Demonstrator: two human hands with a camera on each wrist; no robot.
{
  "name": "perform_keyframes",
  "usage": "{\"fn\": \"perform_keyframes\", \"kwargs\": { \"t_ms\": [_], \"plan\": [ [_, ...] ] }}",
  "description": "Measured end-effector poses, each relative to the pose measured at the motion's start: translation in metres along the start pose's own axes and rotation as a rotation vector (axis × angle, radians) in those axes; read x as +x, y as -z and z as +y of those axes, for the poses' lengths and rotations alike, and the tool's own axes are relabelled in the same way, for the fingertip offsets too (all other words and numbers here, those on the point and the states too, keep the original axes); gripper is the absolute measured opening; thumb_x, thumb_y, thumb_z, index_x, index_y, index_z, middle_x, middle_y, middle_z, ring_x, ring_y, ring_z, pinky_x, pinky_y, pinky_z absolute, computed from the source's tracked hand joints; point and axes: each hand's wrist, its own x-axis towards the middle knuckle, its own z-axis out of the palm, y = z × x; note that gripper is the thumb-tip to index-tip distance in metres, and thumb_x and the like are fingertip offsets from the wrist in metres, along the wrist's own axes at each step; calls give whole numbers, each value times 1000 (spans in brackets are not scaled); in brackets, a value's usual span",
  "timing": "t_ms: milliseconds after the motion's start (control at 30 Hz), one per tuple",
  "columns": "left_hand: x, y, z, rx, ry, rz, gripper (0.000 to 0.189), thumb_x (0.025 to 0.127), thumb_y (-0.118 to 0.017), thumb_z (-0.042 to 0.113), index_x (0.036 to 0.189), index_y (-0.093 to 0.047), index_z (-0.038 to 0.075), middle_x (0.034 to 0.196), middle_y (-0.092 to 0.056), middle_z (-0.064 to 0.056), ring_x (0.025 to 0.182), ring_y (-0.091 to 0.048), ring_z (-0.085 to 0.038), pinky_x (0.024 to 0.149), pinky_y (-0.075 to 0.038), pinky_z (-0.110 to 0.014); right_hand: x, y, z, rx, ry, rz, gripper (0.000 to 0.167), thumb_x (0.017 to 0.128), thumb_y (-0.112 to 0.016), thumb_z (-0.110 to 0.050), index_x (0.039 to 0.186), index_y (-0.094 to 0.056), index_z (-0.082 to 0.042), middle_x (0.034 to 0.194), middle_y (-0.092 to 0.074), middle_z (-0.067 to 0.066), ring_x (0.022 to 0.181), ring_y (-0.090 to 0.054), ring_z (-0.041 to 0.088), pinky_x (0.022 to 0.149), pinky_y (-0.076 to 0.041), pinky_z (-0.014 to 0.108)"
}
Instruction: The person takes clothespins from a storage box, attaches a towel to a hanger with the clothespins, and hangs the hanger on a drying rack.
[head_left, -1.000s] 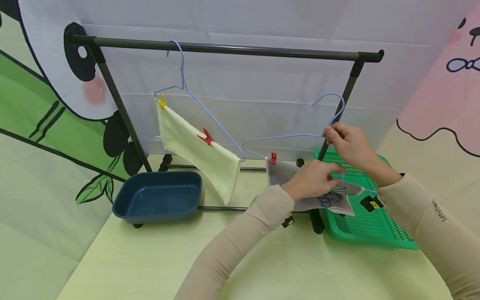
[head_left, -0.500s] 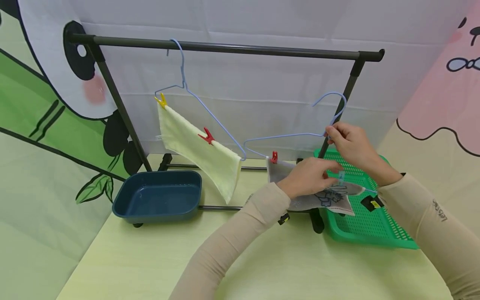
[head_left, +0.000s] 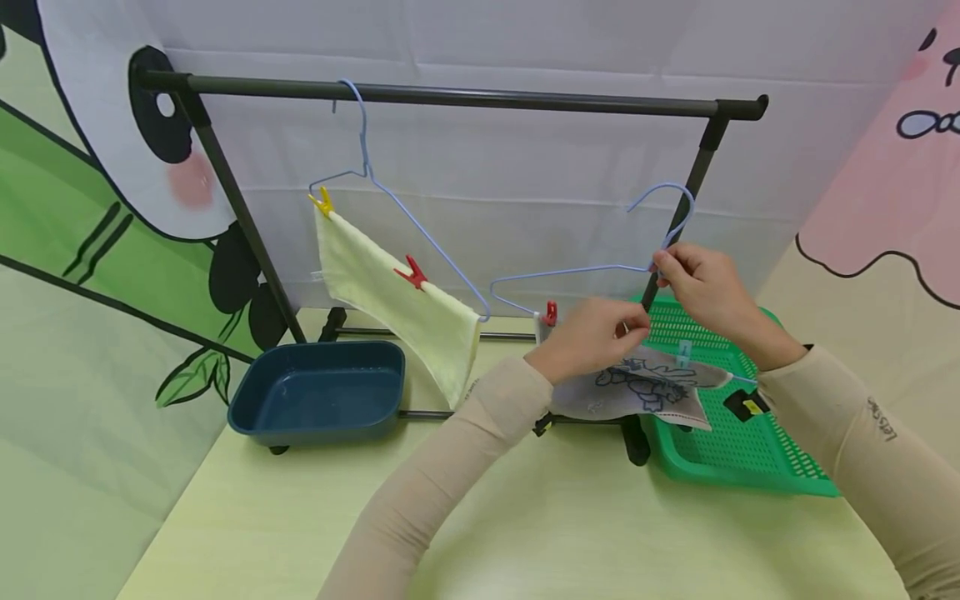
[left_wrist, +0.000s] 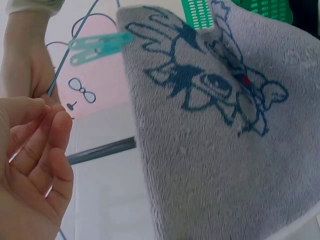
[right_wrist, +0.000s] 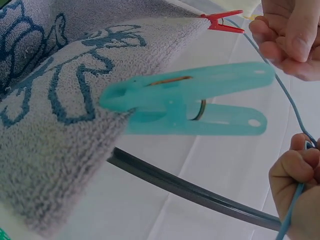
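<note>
My right hand [head_left: 708, 292] pinches the neck of a blue wire hanger [head_left: 570, 272] below its hook, in front of the rack's right post. From this hanger hangs a grey towel [head_left: 637, 392] with a dark blue drawing. A red clothespin [head_left: 551, 313] grips the towel's left end, and a teal clothespin [right_wrist: 185, 100] clips its edge nearer my right hand. Just above the towel is my left hand [head_left: 588, 337], its fingers loosely bent. Nothing shows between those fingers in the left wrist view, where the left hand [left_wrist: 35, 160] appears beside the teal clothespin [left_wrist: 97, 47].
A second blue hanger [head_left: 365, 133] hangs on the black rack bar [head_left: 465, 100], bearing a pale yellow towel [head_left: 397, 300] with yellow [head_left: 322, 202] and red [head_left: 412, 273] clothespins. The dark blue basin [head_left: 315, 392] stands left; a green perforated basket [head_left: 720, 467] is at right.
My left hand has drawn away from the teal clothespin, moving left and slightly up, so more of the towel's drawing shows. The right hand keeps its pinch on the hanger, nearly still.
</note>
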Motion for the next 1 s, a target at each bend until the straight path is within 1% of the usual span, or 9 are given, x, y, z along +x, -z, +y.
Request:
{"fn": "perform_keyframes", "kwargs": {
  "t_ms": [133,233,400,533,700,767,833,900,1000],
  "plan": [
    [-5,9,-2,21,27,69,12,95,-57,16,91,-68,16,80,-61,12,69,-52,2,63,-41,-12,-1,1,0,0,-17,-13,41,102,-41,-33,101,-64,2,70,-57,8,73,-56,8,59,-42,24],
    [-8,13,-4,43,43,108,11,95,-58,17,91,-68,16,78,-61,12,67,-52,2,62,-41,-12,-2,1,1,2,-31,-21,41,102,-41,-33,102,-64,1,73,-58,10,77,-58,16,64,-43,23],
    [-12,21,-6,36,70,186,11,93,-58,13,93,-69,11,83,-65,6,72,-56,-1,66,-42,-12,-4,2,2,3,-40,-21,41,101,-41,-34,100,-64,0,84,-62,14,77,-56,25,59,-40,26],
    [-13,27,-7,74,66,287,11,92,-58,11,92,-69,10,84,-65,3,75,-56,-6,68,-42,-15,-4,2,2,4,-35,-11,40,101,-42,-33,98,-64,0,84,-62,13,72,-54,17,55,-37,27],
    [-13,31,-6,200,34,373,11,91,-60,13,90,-71,12,86,-59,1,81,-53,-12,70,-41,-22,-5,2,2,12,-21,-8,38,101,-43,-31,95,-64,0,82,-62,11,68,-53,12,52,-36,28],
    [-12,33,-4,236,19,378,11,92,-60,14,91,-71,13,88,-58,0,81,-52,-14,70,-41,-23,-5,2,3,15,-19,-19,38,102,-42,-31,96,-64,-1,83,-62,12,65,-52,15,51,-36,28],
    [-11,37,-2,259,17,359,11,92,-60,15,94,-71,13,91,-58,-1,82,-52,-16,71,-41,-25,-6,3,4,17,-24,-33,39,102,-41,-32,98,-64,-1,85,-62,12,63,-50,16,50,-35,28],
    [-10,41,3,289,26,321,13,93,-58,16,99,-70,14,96,-60,-2,85,-52,-17,74,-41,-26,-6,4,5,17,-21,-44,39,102,-40,-33,99,-63,-2,87,-61,13,59,-48,19,50,-35,29],
    [-9,48,13,367,75,234,20,95,-56,18,111,-66,13,107,-60,-4,92,-54,-20,81,-42,-28,-7,4,5,15,-19,-37,39,102,-40,-33,99,-63,-2,86,-61,12,57,-45,20,48,-34,29]
  ]
}}
